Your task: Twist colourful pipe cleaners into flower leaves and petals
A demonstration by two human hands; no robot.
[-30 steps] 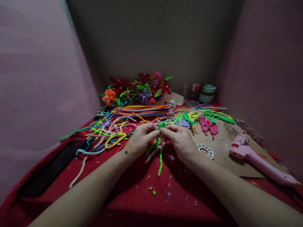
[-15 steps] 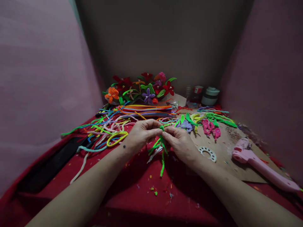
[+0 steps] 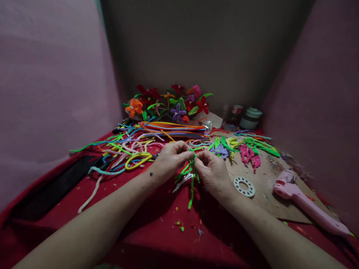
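Between my two hands, over the red cloth [image 3: 157, 224], is a green pipe cleaner [image 3: 192, 154]. My left hand [image 3: 172, 158] pinches it from the left with thumb and forefinger. From the right, my right hand [image 3: 213, 170] grips it with its fingertips, slightly lower. Just below the fingers lie short green pipe cleaner pieces [image 3: 192, 192] and a bundle of white strands [image 3: 183, 182]. Whether these join the held piece I cannot tell. A white ring with holes [image 3: 244, 186] lies beside my right wrist.
Loose coloured pipe cleaners [image 3: 131, 149] spread at left, near a black flat object [image 3: 42, 198]. Pipe cleaner flowers [image 3: 178, 112] stand at the back. On a brown board [image 3: 260, 201] at right lie pink shapes [image 3: 249, 157] and a pink glue gun [image 3: 305, 201]. A lidded jar [image 3: 250, 118] stands behind.
My right hand's fingertips have moved slightly down and right from the left hand's, and more of the green pipe cleaner shows between them. The whole view has shifted a little.
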